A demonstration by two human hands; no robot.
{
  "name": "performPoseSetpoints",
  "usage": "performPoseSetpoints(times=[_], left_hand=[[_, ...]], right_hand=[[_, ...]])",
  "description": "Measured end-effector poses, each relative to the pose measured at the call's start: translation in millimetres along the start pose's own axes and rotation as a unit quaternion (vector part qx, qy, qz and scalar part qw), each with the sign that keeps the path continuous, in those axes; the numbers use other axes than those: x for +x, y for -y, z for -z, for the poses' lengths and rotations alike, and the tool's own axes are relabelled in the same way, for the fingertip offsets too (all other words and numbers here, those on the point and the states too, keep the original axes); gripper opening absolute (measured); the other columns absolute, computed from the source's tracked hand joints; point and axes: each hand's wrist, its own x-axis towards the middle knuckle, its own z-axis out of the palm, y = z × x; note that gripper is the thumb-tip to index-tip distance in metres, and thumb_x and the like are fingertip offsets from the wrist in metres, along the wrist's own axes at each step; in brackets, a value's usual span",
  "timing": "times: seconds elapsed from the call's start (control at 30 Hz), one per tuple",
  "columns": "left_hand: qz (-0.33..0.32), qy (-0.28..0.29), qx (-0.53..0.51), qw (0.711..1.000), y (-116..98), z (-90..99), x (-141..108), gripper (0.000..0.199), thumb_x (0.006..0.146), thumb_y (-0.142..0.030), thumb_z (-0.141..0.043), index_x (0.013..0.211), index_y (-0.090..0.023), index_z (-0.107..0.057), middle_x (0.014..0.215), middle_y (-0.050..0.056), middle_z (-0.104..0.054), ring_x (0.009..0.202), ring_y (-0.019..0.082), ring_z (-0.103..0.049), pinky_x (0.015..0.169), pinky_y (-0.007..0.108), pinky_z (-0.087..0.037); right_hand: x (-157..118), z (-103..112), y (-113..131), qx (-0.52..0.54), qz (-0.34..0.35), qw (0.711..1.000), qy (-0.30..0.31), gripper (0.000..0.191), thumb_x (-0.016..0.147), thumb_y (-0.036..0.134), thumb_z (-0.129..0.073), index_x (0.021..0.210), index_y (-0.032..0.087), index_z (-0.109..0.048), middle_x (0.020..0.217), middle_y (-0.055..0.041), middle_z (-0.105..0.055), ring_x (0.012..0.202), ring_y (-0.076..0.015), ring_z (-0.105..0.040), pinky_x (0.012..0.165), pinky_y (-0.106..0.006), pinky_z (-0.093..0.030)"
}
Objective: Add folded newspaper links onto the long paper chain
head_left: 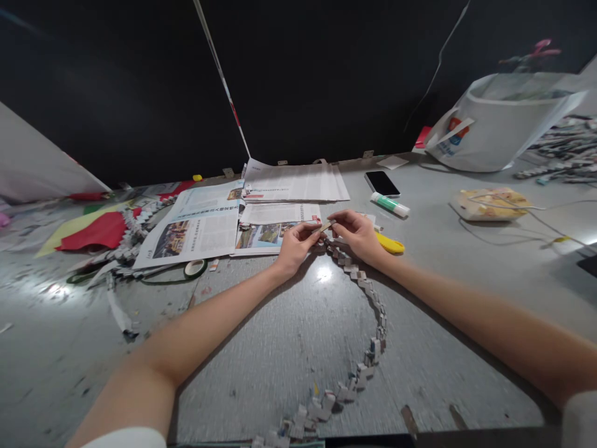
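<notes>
From my remote post, I see the left hand (295,247) and right hand (359,235) pinch a strip (326,226) between fingertips above the table (261,348), its long axis slanting away rightward. I judge it light, springy, easily creased, best held by its ends; the chain (366,372) curves from beneath toward the near edge.

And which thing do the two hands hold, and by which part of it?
A small paper strip: the left hand pinches one end, the right hand the other.
</notes>
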Motion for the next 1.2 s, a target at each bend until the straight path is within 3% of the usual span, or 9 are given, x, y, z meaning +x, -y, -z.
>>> performPoseSetpoints(times=[0.33,0.43,0.57,0.87,1.07,1.2], left_hand=[[0.007,-0.011,-0.007,1.000,0.1,0.3,0.2,0.058,0.073,-0.052,-0.100,0.112,-0.015,-0.078,0.095,0.010,-0.082,0.081,0.019,-0.076,0.075,0.036,-0.067],[0.009,-0.016,-0.009,1.000,0.9,1.0,1.0,0.058,0.072,-0.051,-0.100,0.112,-0.015,-0.077,0.096,0.010,-0.082,0.080,0.019,-0.075,0.073,0.036,-0.067],[0.006,-0.012,0.001,1.000,1.5,1.2,1.2,0.053,0.075,-0.048,-0.098,0.112,-0.015,-0.078,0.096,0.010,-0.082,0.081,0.019,-0.075,0.074,0.036,-0.067],[0.012,-0.024,-0.010,1.000,1.4,0.1,1.1,0.056,0.074,-0.050,-0.098,0.113,-0.016,-0.076,0.094,0.009,-0.081,0.079,0.019,-0.075,0.072,0.036,-0.067],[-0.009,-0.039,-0.013,0.999,2.2,0.7,2.7,0.056,0.074,-0.054,-0.097,0.109,-0.017,-0.074,0.092,0.008,-0.081,0.081,0.020,-0.076,0.074,0.034,-0.065],[-0.022,-0.025,0.012,0.999,1.4,0.4,2.4,0.052,0.076,-0.054,-0.096,0.108,-0.017,-0.077,0.090,0.007,-0.081,0.083,0.020,-0.077,0.077,0.033,-0.064]], right_hand=[[2.4,-0.6,-0.8,-0.001,-0.005,1.000,-0.008,0.023,0.098,0.041,-0.065,0.112,0.024,-0.072,0.086,-0.0034,-0.072,0.076,-0.0202,-0.068,0.077,-0.038,-0.057],[3.0,0.1,-3.8,-0.001,-0.019,1.000,-0.013,0.021,0.099,0.047,-0.065,0.100,0.025,-0.068,0.081,-0.0028,-0.070,0.071,-0.0196,-0.064,0.070,-0.036,-0.054],[3.0,0.1,-6.9,-0.042,-0.016,0.999,0.003,0.036,0.101,0.054,-0.065,0.080,0.026,-0.059,0.071,-0.0013,-0.061,0.067,-0.0185,-0.057,0.065,-0.035,-0.049],[3.5,1.0,-3.0,-0.116,0.033,0.993,-0.015,0.036,0.101,0.051,-0.064,0.077,0.026,-0.057,0.071,-0.0009,-0.057,0.069,-0.0192,-0.053,0.068,-0.036,-0.046],[0.9,0.9,-1.8,-0.068,0.001,0.997,0.026,0.033,0.100,0.050,-0.063,0.079,0.026,-0.056,0.068,0.0017,-0.053,0.064,-0.0175,-0.048,0.063,-0.034,-0.041],[0.2,1.5,-1.5,-0.099,0.010,0.994,0.045,0.042,0.103,0.055,-0.061,0.075,0.025,-0.054,0.068,0.0014,-0.053,0.066,-0.0175,-0.049,0.064,-0.033,-0.040]])
